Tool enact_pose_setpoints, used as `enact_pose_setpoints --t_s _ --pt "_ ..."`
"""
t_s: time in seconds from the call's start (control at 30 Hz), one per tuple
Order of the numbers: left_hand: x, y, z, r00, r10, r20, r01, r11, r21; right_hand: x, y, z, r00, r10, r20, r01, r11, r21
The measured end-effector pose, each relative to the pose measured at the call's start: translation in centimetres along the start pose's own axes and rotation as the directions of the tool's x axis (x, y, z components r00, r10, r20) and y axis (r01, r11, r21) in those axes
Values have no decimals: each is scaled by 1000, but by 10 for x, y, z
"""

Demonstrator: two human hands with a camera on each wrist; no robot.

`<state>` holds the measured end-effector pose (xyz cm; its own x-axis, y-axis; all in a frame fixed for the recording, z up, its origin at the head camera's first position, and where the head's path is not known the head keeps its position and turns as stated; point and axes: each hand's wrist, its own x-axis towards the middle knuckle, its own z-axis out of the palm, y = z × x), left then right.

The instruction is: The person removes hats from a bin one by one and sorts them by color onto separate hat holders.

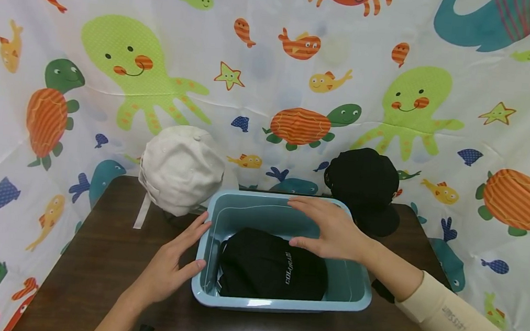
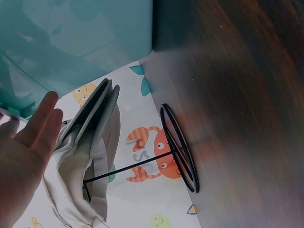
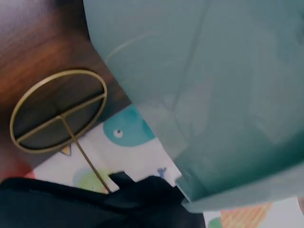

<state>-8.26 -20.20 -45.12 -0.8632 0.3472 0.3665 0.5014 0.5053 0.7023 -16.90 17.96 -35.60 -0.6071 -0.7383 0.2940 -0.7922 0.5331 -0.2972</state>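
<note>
A light blue plastic bin (image 1: pixel 259 305) stands on the dark table with a black cap (image 1: pixel 261 265) inside it, white lettering on its front. My left hand (image 1: pixel 166 267) is at the bin's left side, its fingers extended and the fingertips at the rim; whether they touch is hard to tell. In the left wrist view the same hand (image 2: pixel 23 156) shows nothing in its grasp. Over the right part of the bin is my right hand (image 1: pixel 335 229), fingers stretched toward the far rim and thumb apart above the cap. Nothing is held in it.
Behind the bin at left, white caps (image 1: pixel 181 169) are stacked on a black wire stand (image 2: pixel 178 147). At back right, black caps (image 1: pixel 363 177) sit on a gold-coloured wire stand (image 3: pixel 59 73). A sea-animal curtain (image 1: pixel 262 86) hangs behind the table (image 1: pixel 94 277).
</note>
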Motion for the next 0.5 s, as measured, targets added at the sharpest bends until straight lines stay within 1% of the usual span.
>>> enact_pose_setpoints --t_s 0.3,0.5 --pt "0 1 0 1000 0 -6 0 1000 -15 -6 1 18 1000 14 17 -15 999 38" --pt "0 1 1 1000 17 -13 -17 1000 -25 -8 0 27 999 6 36 -8 999 45"
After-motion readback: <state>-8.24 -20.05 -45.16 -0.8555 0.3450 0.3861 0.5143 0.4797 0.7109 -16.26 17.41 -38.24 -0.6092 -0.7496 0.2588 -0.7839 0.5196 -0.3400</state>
